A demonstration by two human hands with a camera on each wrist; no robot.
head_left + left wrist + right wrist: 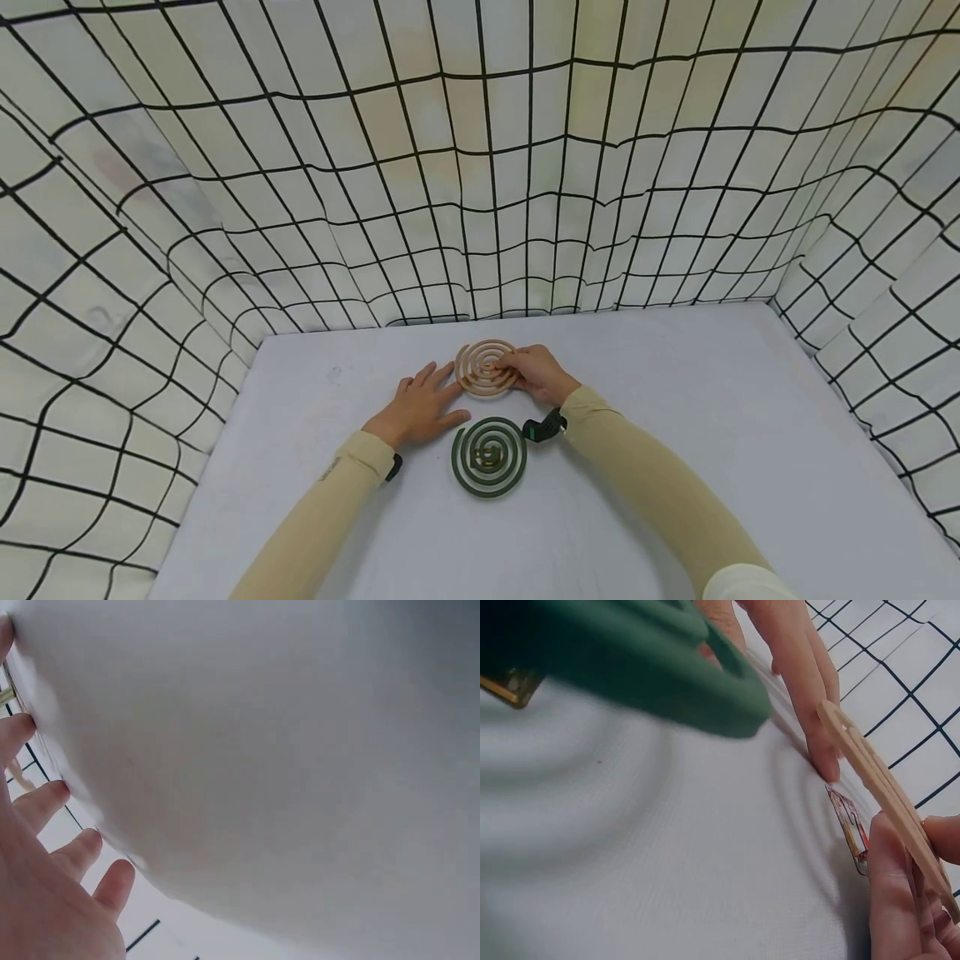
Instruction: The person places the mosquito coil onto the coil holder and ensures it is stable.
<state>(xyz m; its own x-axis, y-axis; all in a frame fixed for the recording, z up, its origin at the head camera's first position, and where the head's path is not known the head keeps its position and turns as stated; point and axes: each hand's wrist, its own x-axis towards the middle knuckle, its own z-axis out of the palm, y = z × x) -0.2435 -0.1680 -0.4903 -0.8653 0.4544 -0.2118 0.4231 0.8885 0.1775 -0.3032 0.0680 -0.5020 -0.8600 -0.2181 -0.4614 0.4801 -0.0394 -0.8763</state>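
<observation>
In the head view my right hand (538, 375) pinches a tan mosquito coil (487, 392) near its middle. The right wrist view shows this coil (885, 799) tilted, raised off the cloth, with thumb and fingers on its lower part. Under it stands a small shiny metal coil stand (847, 829). My left hand (423, 408) rests on the table with its fingers spread, fingertips right at the left rim of the tan coil. Nearer to me, a green mosquito coil (487, 493) sits flat, raised on a gold metal stand (517, 686).
A white cloth covers the table (337, 517). Black netting (487, 150) over white sheeting rises behind the table and along both sides. A dark wrist device (545, 427) on my right arm hangs close beside the green coil.
</observation>
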